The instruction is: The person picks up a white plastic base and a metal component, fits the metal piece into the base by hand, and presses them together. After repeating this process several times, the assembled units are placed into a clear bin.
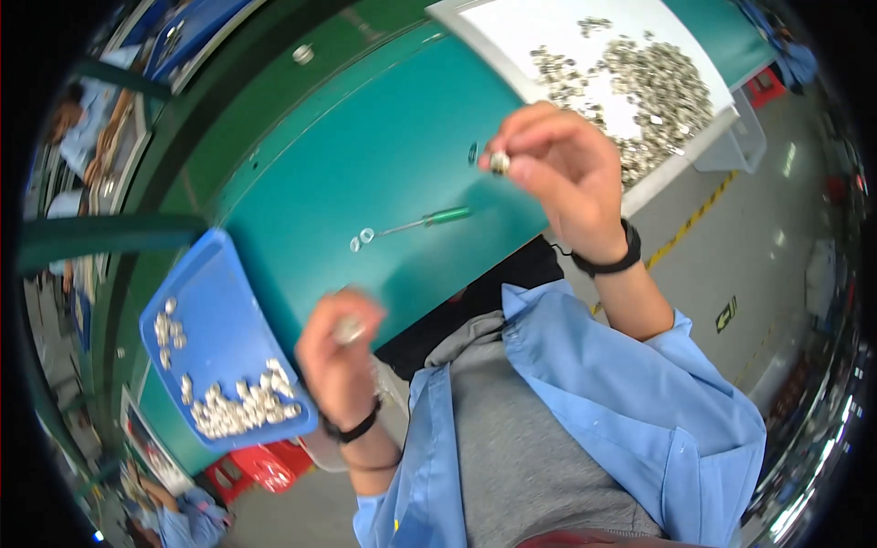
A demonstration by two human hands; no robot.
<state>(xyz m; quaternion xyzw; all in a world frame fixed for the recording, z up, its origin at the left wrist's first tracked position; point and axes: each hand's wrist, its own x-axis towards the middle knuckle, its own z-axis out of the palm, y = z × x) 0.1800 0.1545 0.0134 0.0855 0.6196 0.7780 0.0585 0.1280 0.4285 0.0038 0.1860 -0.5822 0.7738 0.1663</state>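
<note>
My right hand (pixel 580 178) is raised over the table's right part, thumb and forefinger pinching a small silvery metal part (pixel 499 163). A small dark green ring-like piece (pixel 472 152) shows just left of those fingertips. My left hand (pixel 340 361), smeared by motion, is closed around a small whitish metal part (pixel 348 330) near the table's front edge, to the right of a blue tray (pixel 215 265). Between the hands lies a screwdriver (pixel 446 216) with a green handle. Two small clear rings (pixel 367 235) rest by its tip.
Silvery parts (pixel 242 411) are heaped in the blue tray's near end. A white tray (pixel 498 55) at the far right holds many loose metal parts (pixel 658 82). A green post (pixel 114 239) stands left. Co-workers (pixel 96 119) sit beyond; a red bin (pixel 274 466) is below the table.
</note>
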